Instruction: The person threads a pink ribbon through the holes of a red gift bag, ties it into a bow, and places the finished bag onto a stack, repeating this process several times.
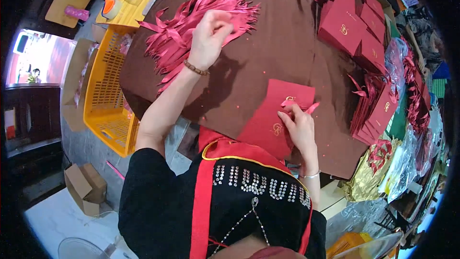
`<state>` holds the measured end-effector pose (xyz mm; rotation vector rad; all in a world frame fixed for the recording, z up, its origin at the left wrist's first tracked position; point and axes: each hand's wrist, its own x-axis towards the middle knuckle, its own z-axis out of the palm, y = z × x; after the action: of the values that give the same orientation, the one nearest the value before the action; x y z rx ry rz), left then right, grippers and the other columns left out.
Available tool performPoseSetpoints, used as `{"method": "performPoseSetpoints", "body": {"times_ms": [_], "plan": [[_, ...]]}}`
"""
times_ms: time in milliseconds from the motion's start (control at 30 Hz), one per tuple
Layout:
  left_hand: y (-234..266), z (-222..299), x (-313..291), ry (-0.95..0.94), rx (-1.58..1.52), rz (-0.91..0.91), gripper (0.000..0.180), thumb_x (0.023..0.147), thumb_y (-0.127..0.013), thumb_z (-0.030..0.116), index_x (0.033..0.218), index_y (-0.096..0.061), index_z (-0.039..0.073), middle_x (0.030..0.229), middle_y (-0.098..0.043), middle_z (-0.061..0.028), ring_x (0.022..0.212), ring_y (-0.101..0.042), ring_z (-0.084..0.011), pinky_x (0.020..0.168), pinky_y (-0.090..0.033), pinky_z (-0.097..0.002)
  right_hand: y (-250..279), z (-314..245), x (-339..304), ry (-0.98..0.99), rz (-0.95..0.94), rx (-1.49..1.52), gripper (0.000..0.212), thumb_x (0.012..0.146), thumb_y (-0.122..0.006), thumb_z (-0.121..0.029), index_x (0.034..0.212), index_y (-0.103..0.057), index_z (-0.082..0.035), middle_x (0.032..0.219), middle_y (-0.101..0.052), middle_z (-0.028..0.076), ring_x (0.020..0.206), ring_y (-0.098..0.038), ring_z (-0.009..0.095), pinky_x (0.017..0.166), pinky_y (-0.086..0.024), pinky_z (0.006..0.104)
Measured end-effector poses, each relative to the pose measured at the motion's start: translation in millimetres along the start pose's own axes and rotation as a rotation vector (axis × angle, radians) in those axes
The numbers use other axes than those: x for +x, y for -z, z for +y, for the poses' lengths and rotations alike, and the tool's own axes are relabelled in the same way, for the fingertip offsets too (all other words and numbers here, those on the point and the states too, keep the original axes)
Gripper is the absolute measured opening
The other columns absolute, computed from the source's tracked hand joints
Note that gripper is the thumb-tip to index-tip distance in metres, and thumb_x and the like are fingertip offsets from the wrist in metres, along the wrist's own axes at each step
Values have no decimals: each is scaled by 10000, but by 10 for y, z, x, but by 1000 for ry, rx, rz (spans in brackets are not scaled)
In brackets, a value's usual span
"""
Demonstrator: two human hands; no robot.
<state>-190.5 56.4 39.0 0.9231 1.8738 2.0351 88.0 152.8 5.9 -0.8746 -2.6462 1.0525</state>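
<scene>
My right hand (301,129) is over the lower part of a red card pouch (265,115) with gold emblems, which lies at the near edge of the table. Its thumb and fingers are pinched at a short pink-red ribbon (312,107) that pokes out beside the fingertips. Further off to the left, my left hand (211,33) hovers by a large pile of cut pink-red satin ribbons (172,43). The left fingers are curled together, and whatever is between them is hidden.
Stacks of red pouches (340,26) cover the far right of the brown-clothed table (273,43). More pouches with ribbons (378,112) stand at the right edge, beside gold wrapping (369,172). A yellow plastic crate (103,100) stands left of the table, near an open cardboard box (85,187).
</scene>
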Motion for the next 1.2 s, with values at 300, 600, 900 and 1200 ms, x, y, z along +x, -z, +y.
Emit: {"method": "performPoseSetpoints", "body": {"times_ms": [300,600,900,1200], "plan": [[-244,32,-714,-288,519,-539,246,875,-445,17,1075,-588,25,834,-594,-142,780,-618,-249,710,-502,-332,48,69,-70,-31,-140,158,281,832,-601,-304,984,-636,-70,910,-648,150,868,-621,316,737,-480,391],[-476,-134,-1018,-364,524,-676,204,779,-607,41,981,-583,29,834,-551,-149,778,-578,-317,674,-480,-374,229,187,-116,-169,-77,252,262,800,-655,-203,954,-621,5,752,-620,74,669,-553,127,621,-446,296],[-384,-99,-1130,-110,461,-561,100,766,-648,72,833,-583,37,758,-567,-109,678,-585,-273,584,-458,-344,34,265,-52,-207,-72,576,220,932,-495,-169,1038,-573,6,905,-579,-24,866,-503,61,768,-408,206],[-265,-141,-1299,-33,455,-492,103,811,-618,86,908,-603,55,789,-586,-101,710,-604,-257,606,-467,-316,-4,140,-114,-232,-167,509,209,911,-520,-135,1031,-585,24,873,-587,-11,833,-513,53,752,-423,203]]}}
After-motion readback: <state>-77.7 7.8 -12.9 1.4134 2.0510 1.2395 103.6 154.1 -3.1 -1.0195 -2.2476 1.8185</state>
